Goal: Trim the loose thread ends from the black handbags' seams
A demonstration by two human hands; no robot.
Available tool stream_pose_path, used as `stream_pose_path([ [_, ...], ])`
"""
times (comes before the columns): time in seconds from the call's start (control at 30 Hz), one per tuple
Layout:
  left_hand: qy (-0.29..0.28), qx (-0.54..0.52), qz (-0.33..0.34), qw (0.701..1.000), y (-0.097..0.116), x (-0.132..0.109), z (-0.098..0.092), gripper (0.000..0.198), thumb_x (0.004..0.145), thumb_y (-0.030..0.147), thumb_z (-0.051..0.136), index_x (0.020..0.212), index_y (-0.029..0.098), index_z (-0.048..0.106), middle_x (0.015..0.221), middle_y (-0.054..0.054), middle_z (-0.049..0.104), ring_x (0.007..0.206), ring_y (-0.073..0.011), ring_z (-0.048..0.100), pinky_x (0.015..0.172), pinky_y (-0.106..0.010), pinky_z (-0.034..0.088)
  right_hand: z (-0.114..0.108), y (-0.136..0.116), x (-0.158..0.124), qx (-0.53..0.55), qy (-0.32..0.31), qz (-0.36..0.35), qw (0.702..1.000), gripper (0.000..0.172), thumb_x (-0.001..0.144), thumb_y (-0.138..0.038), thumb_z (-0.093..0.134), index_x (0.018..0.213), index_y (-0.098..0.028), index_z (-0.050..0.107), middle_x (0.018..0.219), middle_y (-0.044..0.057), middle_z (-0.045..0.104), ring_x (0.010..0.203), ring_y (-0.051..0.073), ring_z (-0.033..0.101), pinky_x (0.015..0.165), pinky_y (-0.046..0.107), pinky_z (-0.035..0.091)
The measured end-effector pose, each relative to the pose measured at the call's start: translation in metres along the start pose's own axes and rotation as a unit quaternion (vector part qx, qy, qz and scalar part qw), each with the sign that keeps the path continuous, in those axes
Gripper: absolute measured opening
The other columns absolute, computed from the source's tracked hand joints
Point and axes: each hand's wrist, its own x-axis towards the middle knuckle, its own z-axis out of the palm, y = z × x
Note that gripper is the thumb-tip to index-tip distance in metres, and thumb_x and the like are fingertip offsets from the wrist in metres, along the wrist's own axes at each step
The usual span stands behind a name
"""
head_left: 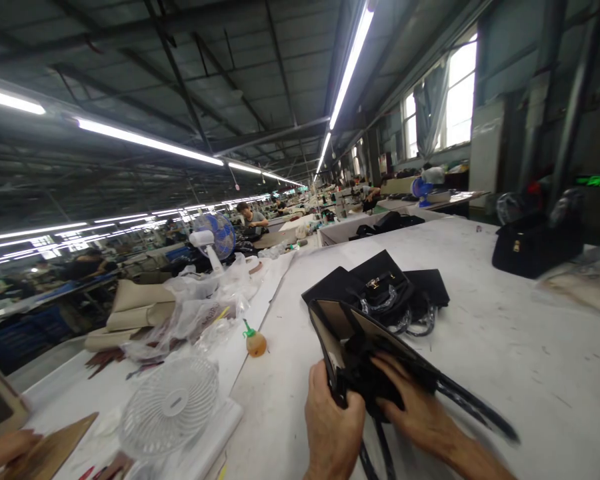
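Observation:
A black handbag [405,343] with a beige inner side lies tilted on the white table, its mouth toward me and its straps trailing to the right and the front. My left hand [333,423] grips its near left edge, thumb inside and fingers around the outside. Into the opening reaches my right hand [405,397]; some of its fingers are hidden in the dark interior, and I cannot tell whether they pinch anything. Just behind lie more black handbags [375,283] with gold clasps and plastic-wrapped handles.
Left of the bags stands a glue bottle [255,341] with a green nozzle. A white fan [173,403] and crumpled plastic [205,293] lie further left. A co-worker's hand [10,447] rests on a brown board [63,447]. Another black bag [535,247] stands at the right.

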Motion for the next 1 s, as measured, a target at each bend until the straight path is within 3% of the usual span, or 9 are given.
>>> stream_pose_path([
  [0.1,-0.040,0.001,0.018,0.999,0.009,0.000,-0.014,0.020,0.068,0.015,0.049,0.087,0.019,0.052,0.082,-0.003,0.055,0.076,-0.0182,0.054,0.071,-0.029,0.043,0.011,-0.001,0.038,0.015,0.014,0.014,1.000,0.064,0.078,-0.024,0.047,0.140,-0.019,0.032,0.143,0.010,0.036,0.134,0.022,0.031,0.113,0.041,0.025],
  [0.23,-0.079,0.011,0.038,0.996,0.024,0.000,-0.041,0.013,0.066,0.015,0.048,0.077,0.018,0.054,0.073,-0.002,0.056,0.070,-0.0170,0.054,0.066,-0.027,0.041,0.011,-0.001,0.080,-0.032,0.136,-0.019,0.990,0.059,0.077,-0.026,0.052,0.134,-0.019,0.038,0.138,0.012,0.034,0.128,0.025,0.039,0.107,0.039,0.034],
  [0.37,-0.129,0.029,0.038,0.990,0.028,0.003,-0.072,0.009,0.063,0.015,0.049,0.070,0.017,0.053,0.068,0.000,0.055,0.066,-0.0159,0.052,0.061,-0.024,0.039,-0.002,-0.008,0.090,-0.051,0.226,-0.023,0.973,0.042,0.083,-0.034,0.049,0.123,-0.019,0.045,0.124,0.012,0.045,0.112,0.025,0.053,0.096,0.040,0.045],
  [0.47,-0.174,0.050,0.023,0.983,0.027,0.007,-0.099,0.006,0.063,0.017,0.049,0.068,0.017,0.051,0.064,0.001,0.052,0.063,-0.0144,0.049,0.056,-0.022,0.036,-0.016,-0.018,0.067,-0.059,0.223,-0.003,0.973,0.034,0.086,-0.040,0.043,0.111,-0.019,0.052,0.112,0.011,0.056,0.104,0.025,0.057,0.091,0.040,0.047],
  [0.57,-0.251,0.075,-0.013,0.965,0.027,0.011,-0.127,0.004,0.064,0.019,0.051,0.067,0.017,0.051,0.061,0.003,0.050,0.061,-0.0130,0.048,0.052,-0.021,0.033,-0.027,-0.027,0.018,-0.032,0.132,0.077,0.988,0.045,0.084,-0.047,0.044,0.123,-0.024,0.046,0.101,0.007,0.064,0.094,0.024,0.063,0.083,0.037,0.051],
  [0.67,-0.355,0.090,-0.029,0.930,0.029,0.012,-0.145,0.009,0.066,0.024,0.055,0.072,0.018,0.054,0.063,0.005,0.051,0.060,-0.0115,0.047,0.050,-0.020,0.031,-0.028,-0.029,-0.032,-0.002,0.095,0.146,0.985,0.060,0.081,-0.055,0.045,0.134,-0.027,0.037,0.115,0.007,0.062,0.106,0.023,0.060,0.091,0.036,0.049],
  [0.77,-0.387,0.069,-0.004,0.920,0.030,0.017,-0.137,0.012,0.067,0.019,0.051,0.077,0.019,0.057,0.070,0.004,0.055,0.064,-0.0112,0.049,0.052,-0.019,0.034,-0.017,-0.027,-0.049,-0.004,0.104,0.143,0.984,0.068,0.080,-0.056,0.045,0.140,-0.026,0.031,0.137,0.008,0.046,0.125,0.025,0.045,0.104,0.040,0.040],
  [0.9,-0.348,0.063,0.072,0.933,0.021,0.039,-0.102,0.026,0.059,0.009,0.046,0.078,0.019,0.060,0.079,0.002,0.057,0.074,-0.0132,0.052,0.064,-0.020,0.039,0.003,-0.021,-0.025,-0.009,0.212,0.133,0.968,0.079,0.083,-0.049,0.043,0.147,-0.021,0.005,0.150,0.010,0.019,0.136,0.025,0.026,0.109,0.042,0.032],
  [1.0,-0.298,0.053,0.104,0.947,0.008,0.063,-0.085,0.028,0.055,0.009,0.047,0.077,0.017,0.061,0.084,-0.001,0.057,0.079,-0.0158,0.053,0.069,-0.023,0.041,0.013,-0.025,-0.022,-0.018,0.176,0.103,0.979,0.070,0.081,-0.046,0.045,0.144,-0.024,0.021,0.150,0.008,0.018,0.135,0.027,0.028,0.107,0.044,0.035],
])
